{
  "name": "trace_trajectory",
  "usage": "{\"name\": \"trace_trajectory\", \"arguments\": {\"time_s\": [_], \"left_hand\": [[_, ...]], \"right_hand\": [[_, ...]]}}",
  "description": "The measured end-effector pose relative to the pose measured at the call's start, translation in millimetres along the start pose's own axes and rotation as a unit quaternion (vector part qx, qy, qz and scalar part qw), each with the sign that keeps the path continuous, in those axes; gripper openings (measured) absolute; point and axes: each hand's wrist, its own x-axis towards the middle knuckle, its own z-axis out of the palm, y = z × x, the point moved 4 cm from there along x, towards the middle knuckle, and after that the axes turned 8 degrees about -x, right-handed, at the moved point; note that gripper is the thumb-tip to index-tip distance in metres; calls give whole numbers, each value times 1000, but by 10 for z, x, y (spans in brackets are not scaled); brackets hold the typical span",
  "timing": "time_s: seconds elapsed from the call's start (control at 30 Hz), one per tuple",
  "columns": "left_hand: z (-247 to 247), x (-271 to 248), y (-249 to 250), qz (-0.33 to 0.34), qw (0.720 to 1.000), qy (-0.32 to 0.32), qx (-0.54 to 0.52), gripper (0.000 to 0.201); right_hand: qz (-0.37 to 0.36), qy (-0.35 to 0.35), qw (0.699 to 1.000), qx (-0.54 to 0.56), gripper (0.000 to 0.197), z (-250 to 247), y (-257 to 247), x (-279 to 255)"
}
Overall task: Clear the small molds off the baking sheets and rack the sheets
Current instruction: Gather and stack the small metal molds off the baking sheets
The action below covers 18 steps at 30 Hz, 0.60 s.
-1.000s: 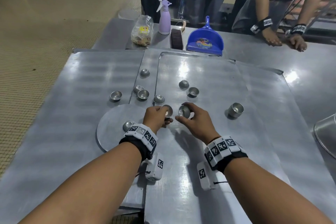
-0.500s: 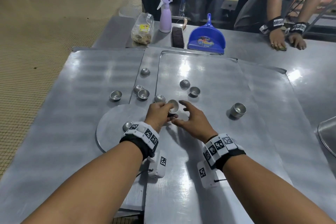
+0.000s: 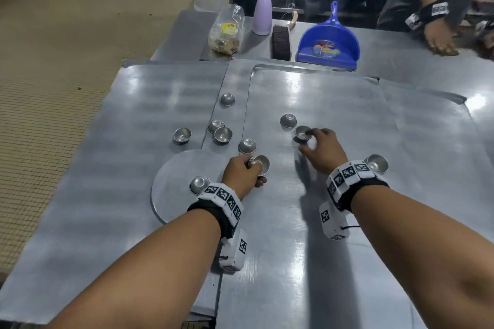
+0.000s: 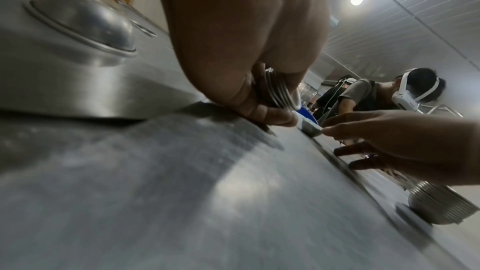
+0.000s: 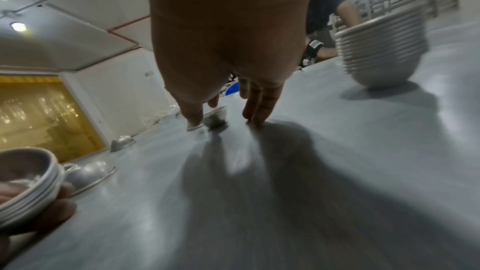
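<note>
On the middle baking sheet (image 3: 320, 93) my left hand (image 3: 255, 169) grips a short stack of nested small metal molds (image 3: 261, 164), whose rims show between the fingers in the left wrist view (image 4: 279, 91). My right hand (image 3: 307, 143) is farther up the sheet, with thumb and index finger pinching a single upright mold (image 3: 303, 133) (image 5: 216, 117); its other fingers touch the sheet. Another mold (image 3: 288, 120) lies just beyond it. A taller stack of molds (image 3: 377, 164) stands to the right of my right wrist.
Several loose molds lie left of my hands, the nearest one (image 3: 247, 146), one (image 3: 199, 184) on a round metal disc (image 3: 176, 176). A blue dustpan (image 3: 328, 45), brush (image 3: 280, 41), spray bottle (image 3: 262, 5) and bag (image 3: 226, 32) line the far edge. Another person's hand (image 3: 438, 40) rests at far right.
My right hand set its mold into the stack held by my left hand, then moved up and right to another mold on the sheet. The left hand stayed in place.
</note>
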Motion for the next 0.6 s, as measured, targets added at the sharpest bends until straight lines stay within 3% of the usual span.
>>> {"name": "trace_trajectory", "arguments": {"time_s": [0.17,0.33,0.47,0.6], "left_hand": [[-5,38,-50,0,1000,2,2,18],[-5,56,-71,3,1000,-1,1,18],[-16,70,-71,4,1000,-1,-1,17],[-13,61,-58,5,1000,-2,-1,17]], "right_hand": [[-1,-30,998,-62,41,7,-86,94],[-22,-23,997,-73,5,-12,-96,42],[-35,-7,997,-65,3,-38,-113,-51],[-2,0,1000,-29,42,-16,-95,-163]]}}
